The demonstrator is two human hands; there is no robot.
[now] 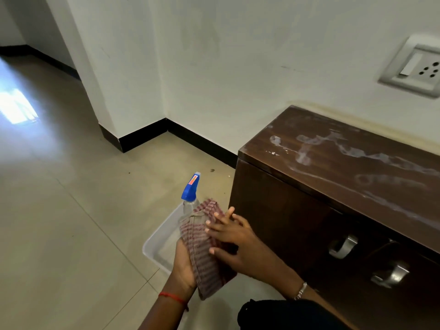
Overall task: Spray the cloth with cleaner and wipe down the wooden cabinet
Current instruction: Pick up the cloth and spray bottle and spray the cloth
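Observation:
A red and grey striped cloth (201, 244) lies across my left hand (184, 265), which grips it from below, palm up. My right hand (234, 236) rests on top of the cloth with fingers spread flat. Just behind the cloth stands a clear spray bottle with a blue trigger head (190, 190), upright and untouched, inside a white tray (154, 244) on the floor. To the right is the dark wooden cabinet (333, 177); its top carries whitish smears and wet streaks.
The cabinet front has two metal handles (342, 247) close to my right forearm. A wall socket (414, 67) sits above the cabinet. Beige tiled floor (71, 210) stretches to the left, bounded by a white wall with black skirting.

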